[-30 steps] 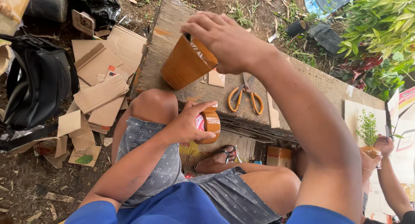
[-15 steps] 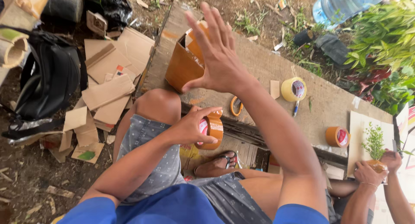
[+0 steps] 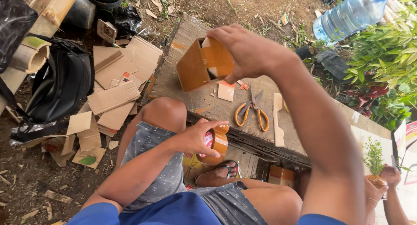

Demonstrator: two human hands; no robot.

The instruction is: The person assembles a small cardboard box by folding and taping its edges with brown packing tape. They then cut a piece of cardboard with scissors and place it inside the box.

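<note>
My right hand [image 3: 249,51] grips a small brown cardboard box [image 3: 200,65] covered in tape, holding it up above the wooden board [image 3: 204,104]. Its open end faces the hand. My left hand [image 3: 197,138] is closed around a roll of brown packing tape [image 3: 217,142] held over my lap, beside my left knee. Orange-handled scissors [image 3: 253,111] lie on the board just below the box, with small cardboard scraps [image 3: 226,91] near them.
Cardboard pieces [image 3: 114,92] lie piled on the dirt at left beside a black bag [image 3: 58,88] and bamboo tubes [image 3: 30,55]. A large water bottle [image 3: 352,14] and green plants [image 3: 391,64] are at upper right. Another person's hand [image 3: 391,175] holds a small seedling [image 3: 374,157] at lower right.
My right hand has turned the box and closed around its end; before, the fingers were spread over it. The view shifted, bringing the scissors into sight. The left hand still holds the tape roll.
</note>
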